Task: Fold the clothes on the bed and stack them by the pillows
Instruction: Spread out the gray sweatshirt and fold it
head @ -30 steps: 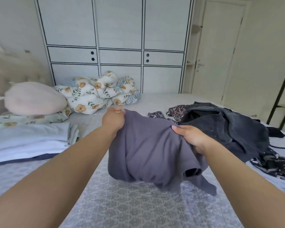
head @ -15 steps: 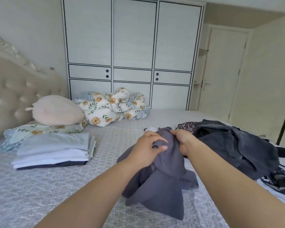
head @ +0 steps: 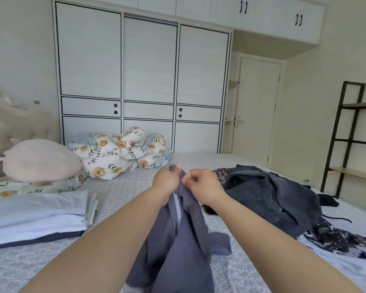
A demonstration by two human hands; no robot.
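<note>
A grey-purple garment (head: 178, 240) hangs bunched in front of me over the bed (head: 118, 193). My left hand (head: 166, 180) pinches its top edge, and my right hand (head: 203, 186) grips the cloth just beside it, the two hands almost touching. A stack of folded light-blue and white clothes (head: 36, 216) lies at the left by the pillows. A heap of unfolded dark clothes (head: 270, 199) lies at the right, with a dark patterned piece (head: 342, 240) at its near edge.
A pink round pillow (head: 40, 159) rests on a floral pillow at the headboard. A crumpled floral duvet (head: 118, 153) lies at the far side. A white wardrobe (head: 144, 81), a door and a black shelf frame (head: 347, 140) stand beyond.
Both hands have come together and risen, gathering the spread garment into a hanging bunch. The view has tilted up.
</note>
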